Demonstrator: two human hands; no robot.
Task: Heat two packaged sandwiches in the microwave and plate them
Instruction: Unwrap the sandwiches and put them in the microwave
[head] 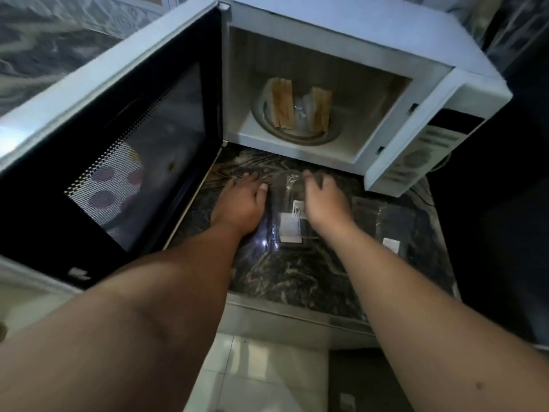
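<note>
Two sandwiches stand on edge on the glass turntable (297, 139) inside the open white microwave (341, 37): the left sandwich (282, 102) and the right sandwich (320, 110). In front of the microwave an empty clear plastic wrapper (289, 224) with white labels lies flat on the dark marble counter (297, 278). My left hand (242, 203) rests palm-down on the wrapper's left side, fingers apart. My right hand (323, 200) hovers over its right side, fingers curled loosely. A second clear wrapper (395, 230) lies to the right.
The microwave door (118, 150) stands wide open to the left, close to my left forearm. The control panel (421, 156) is at the right. The counter's front edge (297, 315) runs below my arms, with pale floor tiles beneath.
</note>
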